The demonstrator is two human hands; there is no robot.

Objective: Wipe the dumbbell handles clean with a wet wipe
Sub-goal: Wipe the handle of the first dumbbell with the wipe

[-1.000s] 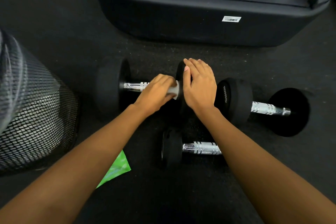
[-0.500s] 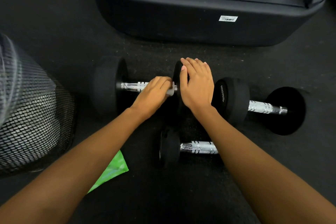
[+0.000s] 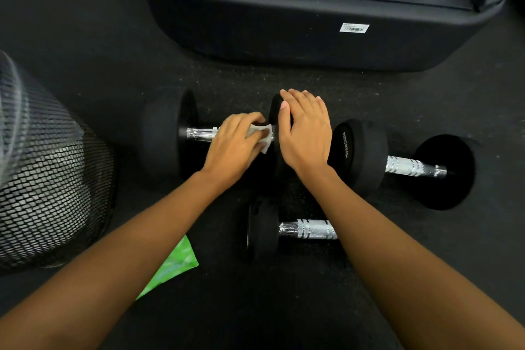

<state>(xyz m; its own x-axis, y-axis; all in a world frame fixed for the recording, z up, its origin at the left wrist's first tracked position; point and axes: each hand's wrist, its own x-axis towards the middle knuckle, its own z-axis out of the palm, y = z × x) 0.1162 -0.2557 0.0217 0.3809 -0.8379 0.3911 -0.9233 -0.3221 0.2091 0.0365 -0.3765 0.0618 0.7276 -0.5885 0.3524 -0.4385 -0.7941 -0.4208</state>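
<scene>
Three black dumbbells with chrome handles lie on the dark floor. My left hand [image 3: 234,145] is wrapped over the handle of the left dumbbell [image 3: 167,131], pressing a white wet wipe [image 3: 260,136] against the chrome near its right weight. My right hand [image 3: 305,131] lies flat on top of that right weight, holding it still. A second dumbbell [image 3: 409,166] lies to the right with its handle bare. The third dumbbell [image 3: 306,229] lies nearer me, its right end hidden under my right forearm.
A large black machine base [image 3: 312,31] with a warning label stands just behind the dumbbells. A black mesh bin [image 3: 48,185] stands at the left. A green wipe packet [image 3: 173,264] lies on the floor under my left forearm.
My left hand slid left along the handle and back toward the right weight with the wipe. The right hand has stayed on the weight.
</scene>
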